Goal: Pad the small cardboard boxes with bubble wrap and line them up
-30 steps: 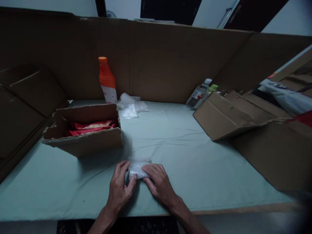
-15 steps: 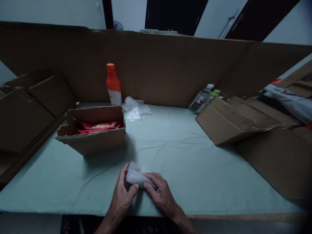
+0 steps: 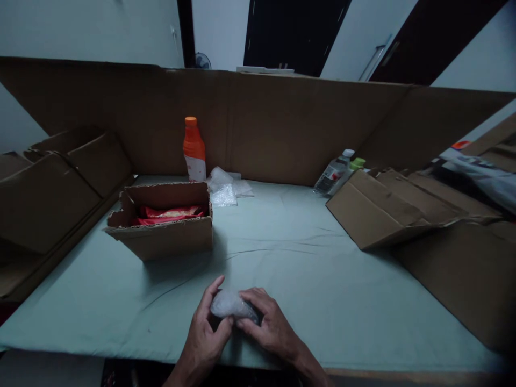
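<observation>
A bundle of bubble wrap [image 3: 231,305] is being held by both hands at the lower centre of the frame, above the near part of the tabletop [image 3: 306,301]; whether its underside is being touched to the cloth cannot be told. The left end is being cupped by the left hand [image 3: 205,330], whose grip is being curved loosely around the wrap, with the thumb pressed at the near edge. The right end is being held more closely by the right hand [image 3: 269,325], its grip being narrowed between the fingers above and the thumb at the near side. A dark patch is being shown at the right end; its nature cannot be told. At left of centre, red packets [image 3: 171,215] are being contained in an open cardboard box [image 3: 179,242]. Behind it, an orange bottle [image 3: 193,145] is being shown upright, with flat bubble-wrap sheets [image 3: 224,195] being spread just beside it. At the right, a clear bottle [image 3: 330,176] is being shown tilted, near a tilted carton [image 3: 363,215].
</observation>
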Demonstrator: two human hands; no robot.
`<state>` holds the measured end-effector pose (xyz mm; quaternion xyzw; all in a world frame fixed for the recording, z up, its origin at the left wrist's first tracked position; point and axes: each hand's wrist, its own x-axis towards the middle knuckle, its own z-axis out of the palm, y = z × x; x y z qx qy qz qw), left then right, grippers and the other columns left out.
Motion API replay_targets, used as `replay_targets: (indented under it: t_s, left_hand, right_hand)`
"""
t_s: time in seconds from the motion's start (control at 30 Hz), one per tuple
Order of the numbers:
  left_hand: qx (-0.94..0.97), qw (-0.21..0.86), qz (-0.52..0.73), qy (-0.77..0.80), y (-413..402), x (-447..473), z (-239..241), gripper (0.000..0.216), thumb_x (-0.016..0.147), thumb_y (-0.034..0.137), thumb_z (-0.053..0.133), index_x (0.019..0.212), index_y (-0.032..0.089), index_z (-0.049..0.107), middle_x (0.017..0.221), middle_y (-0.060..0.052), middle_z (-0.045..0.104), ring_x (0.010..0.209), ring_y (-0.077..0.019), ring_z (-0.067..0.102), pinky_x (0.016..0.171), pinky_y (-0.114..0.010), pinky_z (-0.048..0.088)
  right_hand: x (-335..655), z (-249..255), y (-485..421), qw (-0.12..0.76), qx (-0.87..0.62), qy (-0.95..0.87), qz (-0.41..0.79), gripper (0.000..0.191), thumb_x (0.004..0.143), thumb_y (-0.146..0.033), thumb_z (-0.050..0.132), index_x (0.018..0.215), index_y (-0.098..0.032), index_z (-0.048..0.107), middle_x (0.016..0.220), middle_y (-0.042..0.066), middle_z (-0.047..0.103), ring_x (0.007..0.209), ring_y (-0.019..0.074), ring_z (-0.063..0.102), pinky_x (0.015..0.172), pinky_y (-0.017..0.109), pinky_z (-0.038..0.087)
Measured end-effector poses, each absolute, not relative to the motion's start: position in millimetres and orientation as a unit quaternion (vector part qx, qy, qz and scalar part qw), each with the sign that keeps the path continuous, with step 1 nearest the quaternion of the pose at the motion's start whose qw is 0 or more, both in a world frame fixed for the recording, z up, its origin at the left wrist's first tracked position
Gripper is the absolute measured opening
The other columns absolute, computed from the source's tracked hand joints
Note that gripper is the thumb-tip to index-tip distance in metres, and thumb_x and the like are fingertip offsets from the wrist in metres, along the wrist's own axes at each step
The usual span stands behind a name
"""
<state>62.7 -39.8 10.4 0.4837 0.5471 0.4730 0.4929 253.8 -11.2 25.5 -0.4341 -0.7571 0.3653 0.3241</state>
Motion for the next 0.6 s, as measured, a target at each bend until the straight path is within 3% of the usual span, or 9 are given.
replay_targets:
  t_s: [0.07, 0.2, 0.4, 0.47, 0.6]
  left_hand:
    - [0.469, 0.500, 0.492, 0.536, -40, 64, 6, 0.074, 0.079, 0.033, 0.068, 0.147, 0.018, 0.044, 0.140, -0.014, 0.058, 0.122, -0.0275, 0.059, 0.105, -0.038, 0.047]
    - [0.441, 0.554, 0.530, 0.467, -38, 66, 1, 0.081, 0.079, 0.041, 0.072, 0.148, 0.015, 0.039, 0.141, -0.019, 0.057, 0.126, -0.0294, 0.059, 0.105, -0.038, 0.048]
    - [0.467, 0.609, 0.449, 0.458, -39, 73, 14, 0.041, 0.085, 0.039, 0.065, 0.117, 0.015, 0.065, 0.114, -0.013, 0.072, 0.103, -0.0257, 0.067, 0.094, -0.035, 0.052]
    - [0.476, 0.602, 0.440, 0.467, -39, 72, 17, 0.035, 0.085, 0.034, 0.063, 0.113, 0.015, 0.067, 0.108, -0.010, 0.073, 0.097, -0.0233, 0.066, 0.090, -0.033, 0.051]
    - [0.524, 0.591, 0.401, 0.464, -40, 66, 21, 0.027, 0.084, 0.027, 0.056, 0.105, 0.016, 0.067, 0.094, -0.006, 0.070, 0.087, -0.0201, 0.062, 0.084, -0.029, 0.049]
  right_hand:
    - [249, 29, -13, 0.347, -0.445, -0.735, 0.375, 0.028, 0.082, -0.026, 0.072, 0.109, -0.020, 0.071, 0.100, 0.007, 0.075, 0.092, 0.0224, 0.068, 0.086, 0.033, 0.053]
    - [240, 34, -16, 0.415, -0.453, -0.671, 0.415, 0.021, 0.090, -0.032, 0.065, 0.106, -0.019, 0.069, 0.097, 0.004, 0.074, 0.088, 0.0189, 0.069, 0.080, 0.026, 0.053]
    - [239, 31, -14, 0.441, -0.448, -0.672, 0.393, 0.020, 0.085, -0.031, 0.068, 0.102, -0.020, 0.071, 0.105, 0.007, 0.073, 0.101, 0.0226, 0.067, 0.091, 0.031, 0.053]
    - [244, 31, -13, 0.425, -0.441, -0.680, 0.403, 0.026, 0.083, -0.032, 0.069, 0.107, -0.020, 0.071, 0.110, 0.008, 0.072, 0.104, 0.0236, 0.066, 0.094, 0.034, 0.052]
    - [255, 38, -7, 0.401, -0.441, -0.663, 0.453, 0.056, 0.081, -0.040, 0.073, 0.132, -0.020, 0.062, 0.118, 0.010, 0.071, 0.103, 0.0240, 0.066, 0.093, 0.035, 0.054]
